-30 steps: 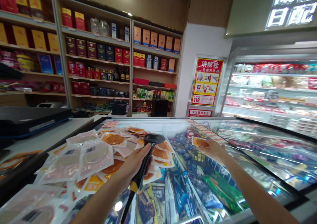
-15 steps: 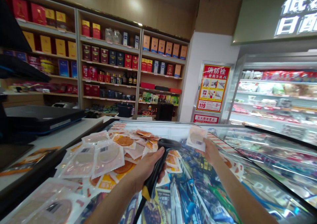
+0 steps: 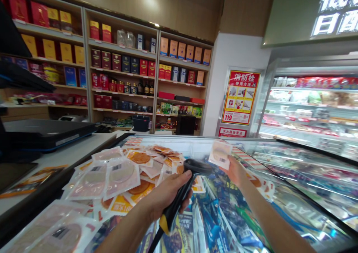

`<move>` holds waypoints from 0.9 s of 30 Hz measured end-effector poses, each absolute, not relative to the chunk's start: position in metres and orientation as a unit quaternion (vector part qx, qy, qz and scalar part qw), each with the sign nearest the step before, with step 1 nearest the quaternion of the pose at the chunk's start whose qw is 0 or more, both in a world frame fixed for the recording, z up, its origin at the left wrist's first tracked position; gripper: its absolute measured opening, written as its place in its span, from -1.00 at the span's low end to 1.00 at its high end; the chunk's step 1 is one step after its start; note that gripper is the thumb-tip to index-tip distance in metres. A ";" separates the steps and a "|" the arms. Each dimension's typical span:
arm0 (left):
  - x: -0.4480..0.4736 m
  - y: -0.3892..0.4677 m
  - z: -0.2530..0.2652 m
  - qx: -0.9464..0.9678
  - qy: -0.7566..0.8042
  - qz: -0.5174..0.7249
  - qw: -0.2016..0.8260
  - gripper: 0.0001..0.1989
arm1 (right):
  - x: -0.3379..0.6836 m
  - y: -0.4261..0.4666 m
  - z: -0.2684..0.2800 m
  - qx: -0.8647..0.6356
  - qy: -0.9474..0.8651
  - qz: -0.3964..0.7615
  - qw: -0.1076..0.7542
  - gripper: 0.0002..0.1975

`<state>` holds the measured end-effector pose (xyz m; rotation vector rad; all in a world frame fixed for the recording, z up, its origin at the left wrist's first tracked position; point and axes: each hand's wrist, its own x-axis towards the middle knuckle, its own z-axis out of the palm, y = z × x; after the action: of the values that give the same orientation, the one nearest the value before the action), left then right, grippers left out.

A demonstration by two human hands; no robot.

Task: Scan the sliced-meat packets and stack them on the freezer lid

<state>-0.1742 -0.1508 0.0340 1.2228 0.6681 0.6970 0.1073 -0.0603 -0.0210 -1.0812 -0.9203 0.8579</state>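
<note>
My left hand (image 3: 170,191) is wrapped round the handle of a black barcode scanner (image 3: 179,195) with a yellow patch near its cord. The scanner's head points right, towards a small flat food packet (image 3: 220,154) pinched in my right hand (image 3: 235,171). A barcode shows on the near side of that packet, and a small gap separates it from the scanner. Left of my left hand lies a heap of similar flat packets (image 3: 123,174), some with barcodes up, others showing orange print and round slices.
Under my hands is a glass-topped freezer (image 3: 192,139) holding blue and green packages (image 3: 215,223). A counter (image 3: 97,143) with a black device (image 3: 47,133) stands left. Shelves of boxed goods (image 3: 123,63) line the back; a lit chiller (image 3: 313,104) stands right.
My left hand and the scanner have shifted slightly right, closer to the packet. The packet in my right hand has moved a little left.
</note>
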 end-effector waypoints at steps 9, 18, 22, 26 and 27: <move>-0.176 -0.151 0.038 0.554 0.287 0.315 0.715 -0.62 | 0.111 -0.055 -0.029 -0.502 -0.406 0.364 0.671 -0.55; -0.175 -0.152 0.039 0.565 0.279 0.313 0.710 -0.63 | 0.107 -0.057 -0.026 -0.436 -0.374 0.429 0.697 -0.68; -0.175 -0.152 0.039 0.566 0.289 0.321 0.703 -0.62 | 0.107 -0.060 -0.026 -0.419 -0.318 0.447 0.723 -0.77; -0.180 -0.147 0.040 0.551 0.320 0.371 0.676 -0.61 | 0.109 -0.059 -0.032 -0.470 -0.324 0.379 0.728 -0.72; -0.183 -0.145 0.041 0.545 0.335 0.386 0.665 -0.59 | 0.109 -0.058 -0.033 -0.494 -0.340 0.343 0.723 -0.68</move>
<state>-0.1827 -0.1450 0.0415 1.2298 0.7572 0.8722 0.1092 -0.0578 -0.0331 -1.0919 -0.7501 0.7576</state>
